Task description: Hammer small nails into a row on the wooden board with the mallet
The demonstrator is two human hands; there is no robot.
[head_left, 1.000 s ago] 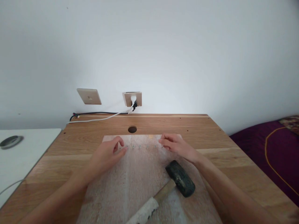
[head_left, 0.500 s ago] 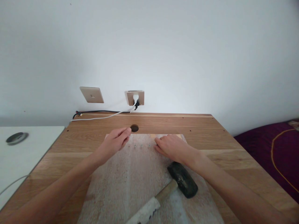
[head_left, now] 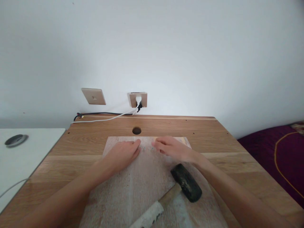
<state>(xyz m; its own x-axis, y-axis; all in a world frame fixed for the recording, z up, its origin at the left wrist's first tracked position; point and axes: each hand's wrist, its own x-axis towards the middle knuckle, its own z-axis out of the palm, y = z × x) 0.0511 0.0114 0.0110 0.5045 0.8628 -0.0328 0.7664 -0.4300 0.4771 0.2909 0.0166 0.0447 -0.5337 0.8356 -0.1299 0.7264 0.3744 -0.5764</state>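
Observation:
A whitish, worn wooden board (head_left: 142, 183) lies flat under both hands. My left hand (head_left: 125, 151) is closed over the board's far left part, thumb against curled fingers; whatever they hold is hidden. Over the far right part, my right hand (head_left: 169, 148) is also closed, its fingertips pinched close to the board. I cannot make out anything between them. Between the hands, a few tiny marks or nail heads sit in a row in the board. A mallet with a black head (head_left: 186, 182) and a partly white-wrapped wooden handle (head_left: 169, 193) rests below my right hand.
The board lies on a wooden tabletop (head_left: 78, 161) with a round cable hole (head_left: 136, 130). Behind it, a wall socket (head_left: 138, 100) holds plugs, with a white cable (head_left: 104, 120) and a black one. A white surface (head_left: 35, 152) stands left, purple cloth (head_left: 263, 145) right.
My left hand has moved right and down, over the row of marks. My right hand has shifted slightly left, its fingertips nearer the marks. The mallet has stayed put.

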